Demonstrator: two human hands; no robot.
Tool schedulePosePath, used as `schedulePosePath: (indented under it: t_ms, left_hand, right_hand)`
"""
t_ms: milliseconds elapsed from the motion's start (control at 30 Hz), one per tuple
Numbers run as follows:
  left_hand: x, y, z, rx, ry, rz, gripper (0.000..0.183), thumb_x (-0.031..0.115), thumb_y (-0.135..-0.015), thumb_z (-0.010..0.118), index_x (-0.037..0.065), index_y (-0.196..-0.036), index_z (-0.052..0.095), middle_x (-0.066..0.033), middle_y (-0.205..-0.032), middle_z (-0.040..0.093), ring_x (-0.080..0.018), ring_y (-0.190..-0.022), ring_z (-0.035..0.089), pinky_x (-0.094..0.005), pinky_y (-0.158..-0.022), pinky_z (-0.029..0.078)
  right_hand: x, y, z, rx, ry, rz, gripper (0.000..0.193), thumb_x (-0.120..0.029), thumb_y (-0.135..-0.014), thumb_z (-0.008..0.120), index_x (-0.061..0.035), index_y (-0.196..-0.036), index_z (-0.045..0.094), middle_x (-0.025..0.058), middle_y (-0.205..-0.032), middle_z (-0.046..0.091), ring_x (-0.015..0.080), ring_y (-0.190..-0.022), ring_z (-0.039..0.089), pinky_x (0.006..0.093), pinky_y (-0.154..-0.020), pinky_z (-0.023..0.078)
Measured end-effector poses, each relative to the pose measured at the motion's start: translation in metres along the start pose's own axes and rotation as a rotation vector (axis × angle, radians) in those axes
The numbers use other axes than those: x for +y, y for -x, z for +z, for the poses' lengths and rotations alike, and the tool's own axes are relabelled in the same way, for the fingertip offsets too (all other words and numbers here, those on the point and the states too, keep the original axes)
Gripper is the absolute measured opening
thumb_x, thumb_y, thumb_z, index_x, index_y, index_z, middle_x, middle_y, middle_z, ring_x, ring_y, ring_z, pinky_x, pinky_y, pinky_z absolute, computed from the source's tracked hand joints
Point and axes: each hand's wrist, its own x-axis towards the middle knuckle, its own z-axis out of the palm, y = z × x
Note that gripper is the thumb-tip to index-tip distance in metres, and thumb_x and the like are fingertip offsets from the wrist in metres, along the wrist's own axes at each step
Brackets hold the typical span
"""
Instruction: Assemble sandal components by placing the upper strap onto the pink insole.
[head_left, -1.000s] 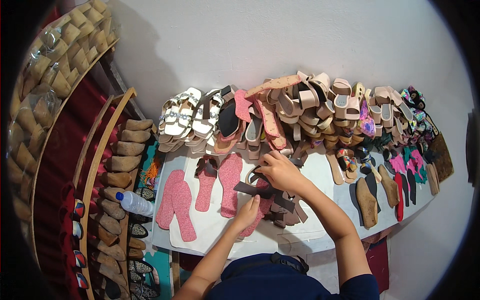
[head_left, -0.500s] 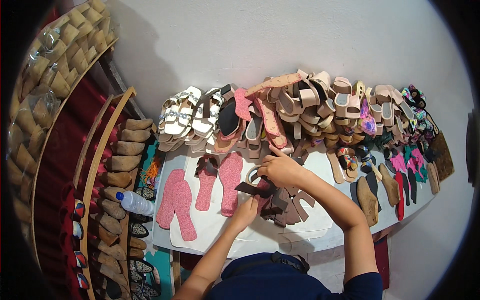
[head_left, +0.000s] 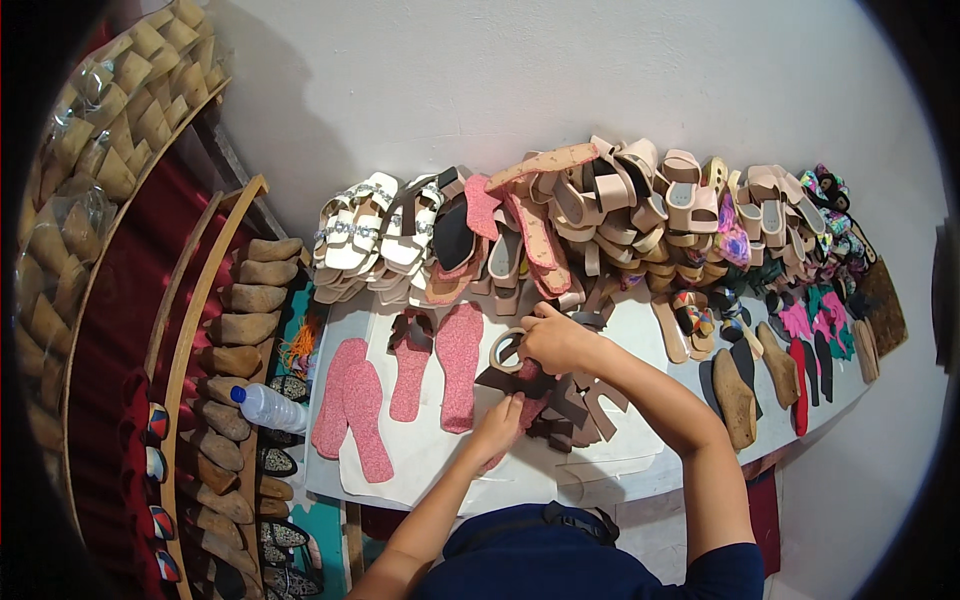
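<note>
My left hand [head_left: 497, 424], coming from below, pinches the near edge of a dark brown strap piece [head_left: 500, 379]. A speckled pink insole [head_left: 492, 462] lies under it, partly hidden by the hand and the strap. Above them my right hand [head_left: 553, 338] is bent over the strap's far side with its fingers curled; what those fingertips grip is hidden. A roll of tape [head_left: 507, 348] lies beside the right fingers. Close by on the right is a pile of brown strap pieces [head_left: 580, 418]. To the left, one pink insole [head_left: 409, 375] has a dark strap on it.
More pink insoles [head_left: 460, 370] lie on the white table [head_left: 440, 478]. Finished sandals [head_left: 690, 195] are heaped along the wall. Wooden shoe lasts [head_left: 735, 400] rest at the right. A water bottle [head_left: 268, 408] stands by the rack of lasts [head_left: 245, 327] at left.
My right hand has shifted slightly, uncovering more of the tape roll. The strap and insole have turned a little, and the insole's near end now shows below my left hand.
</note>
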Motion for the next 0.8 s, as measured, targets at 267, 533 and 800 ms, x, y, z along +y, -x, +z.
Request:
schedulePosePath:
  t_ms: [267, 533, 800]
  left_hand:
    - [-0.019, -0.007, 0.005, 0.169, 0.204, 0.024, 0.054, 0.04, -0.089, 0.023, -0.004, -0.115, 0.041, -0.0221, -0.113, 0.046, -0.0321, -0.109, 0.042, -0.0331, -0.091, 0.031]
    - [-0.006, -0.008, -0.018, 0.0, 0.832, -0.151, 0.061, 0.049, -0.087, 0.018, 0.0, -0.108, 0.047, -0.0144, -0.09, 0.058, -0.0212, -0.081, 0.058, -0.0313, -0.072, 0.046]
    - [0.008, -0.006, -0.016, -0.032, 0.936, -0.185, 0.067, 0.056, -0.084, 0.013, 0.003, -0.098, 0.051, -0.0106, -0.077, 0.058, -0.0182, -0.067, 0.058, -0.0301, -0.059, 0.048]
  right_hand:
    - [-0.008, 0.01, 0.008, 0.517, -0.203, 0.081, 0.041, -0.007, -0.065, 0.056, -0.0083, -0.106, 0.052, 0.0078, -0.102, 0.053, 0.0234, -0.098, 0.043, 0.0384, -0.086, 0.03]
    - [-0.045, 0.04, 0.033, 0.701, -0.431, 0.562, 0.039, -0.004, -0.068, 0.055, -0.006, -0.107, 0.049, 0.0097, -0.103, 0.049, 0.028, -0.098, 0.043, 0.0377, -0.085, 0.033]
    - [-0.065, 0.048, 0.045, 0.654, -0.378, 0.607, 0.032, -0.006, -0.066, 0.057, -0.0028, -0.097, 0.054, 0.0109, -0.09, 0.052, 0.0264, -0.085, 0.051, 0.0343, -0.073, 0.042]
